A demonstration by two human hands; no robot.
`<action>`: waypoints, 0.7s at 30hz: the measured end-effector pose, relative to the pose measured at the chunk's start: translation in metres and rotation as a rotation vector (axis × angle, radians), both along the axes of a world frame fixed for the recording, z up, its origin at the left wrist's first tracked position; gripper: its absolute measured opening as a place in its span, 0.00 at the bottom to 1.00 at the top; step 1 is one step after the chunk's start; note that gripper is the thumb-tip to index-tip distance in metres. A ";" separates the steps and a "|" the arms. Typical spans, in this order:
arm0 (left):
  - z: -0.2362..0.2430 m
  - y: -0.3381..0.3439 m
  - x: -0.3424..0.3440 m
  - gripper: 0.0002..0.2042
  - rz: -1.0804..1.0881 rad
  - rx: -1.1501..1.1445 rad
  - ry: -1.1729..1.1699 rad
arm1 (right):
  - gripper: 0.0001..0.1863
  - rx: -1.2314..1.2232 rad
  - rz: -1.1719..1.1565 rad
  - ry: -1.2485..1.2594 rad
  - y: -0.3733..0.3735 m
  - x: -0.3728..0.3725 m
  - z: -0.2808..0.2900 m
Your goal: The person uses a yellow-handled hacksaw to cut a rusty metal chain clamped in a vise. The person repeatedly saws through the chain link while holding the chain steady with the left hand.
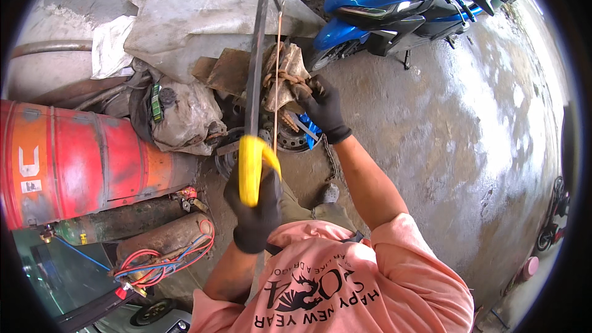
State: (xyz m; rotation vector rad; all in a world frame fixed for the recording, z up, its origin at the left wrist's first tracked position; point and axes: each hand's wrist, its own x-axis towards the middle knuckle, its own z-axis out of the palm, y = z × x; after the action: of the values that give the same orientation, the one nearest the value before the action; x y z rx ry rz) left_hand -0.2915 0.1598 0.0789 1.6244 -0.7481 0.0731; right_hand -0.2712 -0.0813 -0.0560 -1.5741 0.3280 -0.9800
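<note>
My left hand (256, 213), in a dark glove, is closed round the yellow handle of a hacksaw (250, 169). The saw's dark frame points away from me, and its thin blade passes over a rusty chain (285, 78). From this view I cannot tell whether the teeth touch the links. That chain lies across a rough, pale brown block (290, 58). Also gloved, my right hand (324, 108) is closed on the chain's right end beside the block. Brown boards (229, 73) lie just left of the chain.
A red and orange drum (92, 160) lies at the left, near gas cylinders and coiled red and blue hoses (169, 265). A blue motorcycle (394, 6) stands at far right. Below the block are a perforated metal disc (291, 139) and a hanging chain (332, 157).
</note>
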 end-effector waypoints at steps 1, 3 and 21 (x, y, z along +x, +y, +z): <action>-0.003 0.003 0.001 0.12 0.009 0.072 -0.076 | 0.13 0.044 0.020 -0.007 0.003 0.000 0.003; -0.008 0.007 0.002 0.12 0.027 0.200 -0.239 | 0.13 0.127 0.055 -0.018 0.003 -0.002 0.009; 0.018 0.038 -0.027 0.12 -0.106 0.114 0.198 | 0.16 -0.026 0.015 0.044 -0.006 -0.003 -0.005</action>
State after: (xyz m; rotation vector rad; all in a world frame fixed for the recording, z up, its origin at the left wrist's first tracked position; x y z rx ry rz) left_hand -0.3185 0.1979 0.0969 1.6685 -0.6938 -0.2065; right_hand -0.2746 -0.0875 -0.0611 -1.6215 0.3342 -0.9423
